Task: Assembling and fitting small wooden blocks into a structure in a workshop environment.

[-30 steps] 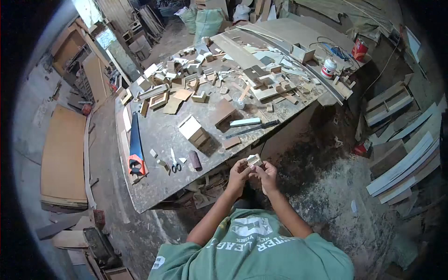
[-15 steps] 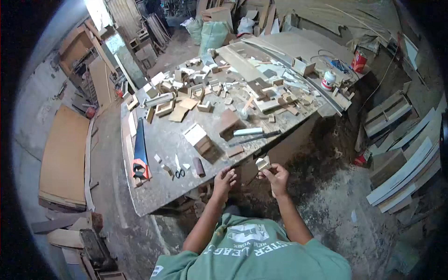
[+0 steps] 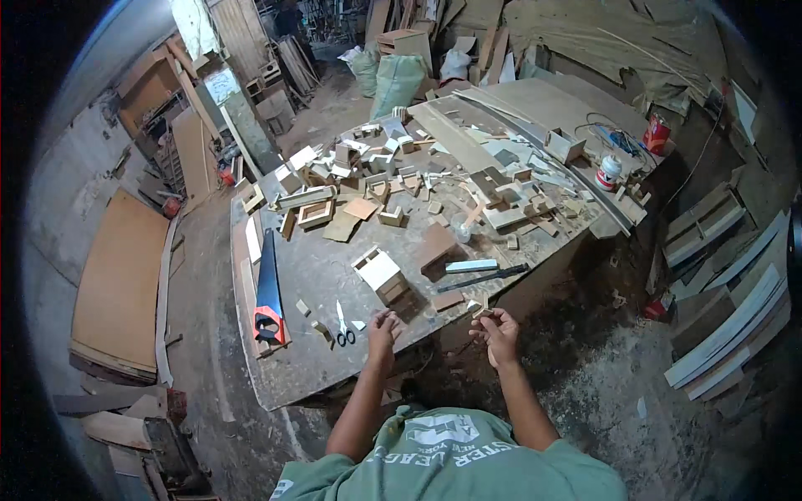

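Note:
My right hand (image 3: 499, 328) pinches a small pale wooden piece (image 3: 479, 308) just off the bench's near edge. My left hand (image 3: 384, 334) is at the same edge, fingers loosely curled and apart, with no held thing visible; it covers the spot where a dark brown cylinder lay. Beyond it stands a small wooden box (image 3: 381, 274). Left of it lie black-handled scissors (image 3: 342, 326) and small wood offcuts (image 3: 321, 330). Farther left is a handsaw (image 3: 268, 288) with a red and black handle. A dark bar (image 3: 483, 278) and a pale block (image 3: 471, 266) lie beyond my right hand.
The workbench (image 3: 305, 376) carries many wood offcuts and small boxes toward its far side. A white bottle (image 3: 609, 172) and a red can (image 3: 657, 134) stand at the far right. Boards (image 3: 735, 326) lie on the floor at right; panels (image 3: 121, 288) lean at left.
My view has shifted, so the bench appears lower and farther right. My left hand has moved over the brown cylinder's spot. My right hand still holds the small wooden piece, now turned.

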### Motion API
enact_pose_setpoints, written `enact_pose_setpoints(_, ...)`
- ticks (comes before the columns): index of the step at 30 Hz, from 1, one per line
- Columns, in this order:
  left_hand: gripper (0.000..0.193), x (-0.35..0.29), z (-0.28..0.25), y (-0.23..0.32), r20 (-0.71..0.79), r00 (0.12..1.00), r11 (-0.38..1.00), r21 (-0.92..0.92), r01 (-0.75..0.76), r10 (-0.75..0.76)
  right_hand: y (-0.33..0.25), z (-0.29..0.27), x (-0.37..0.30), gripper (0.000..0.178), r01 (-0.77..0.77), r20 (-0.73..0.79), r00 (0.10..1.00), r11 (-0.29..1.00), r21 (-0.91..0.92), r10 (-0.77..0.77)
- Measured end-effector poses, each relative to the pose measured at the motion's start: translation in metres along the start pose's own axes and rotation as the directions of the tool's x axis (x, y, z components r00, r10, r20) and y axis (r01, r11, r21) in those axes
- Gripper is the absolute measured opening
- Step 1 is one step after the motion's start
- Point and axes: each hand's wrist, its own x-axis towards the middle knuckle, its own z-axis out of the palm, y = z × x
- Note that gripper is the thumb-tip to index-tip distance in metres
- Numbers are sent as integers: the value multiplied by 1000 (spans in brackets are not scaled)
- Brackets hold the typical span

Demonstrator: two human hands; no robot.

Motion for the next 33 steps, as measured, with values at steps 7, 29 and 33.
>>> enact_pose_setpoints(7, 42, 83, -44, 19, -113, 994, 1000, 26, -5, 8, 9, 53, 11, 14, 40, -30, 999, 999, -13, -41)
enact_pose_setpoints(29, 33, 121, -26, 60, 119, 969, 919, 312, -242, 215, 50, 134, 48, 19, 49, -137, 990, 995, 83, -37)
enact_pose_setpoints(33, 23, 134, -36, 75, 97, 981, 966, 186, -182, 167, 51, 128, 56, 19, 71, -129, 990, 994, 86, -60)
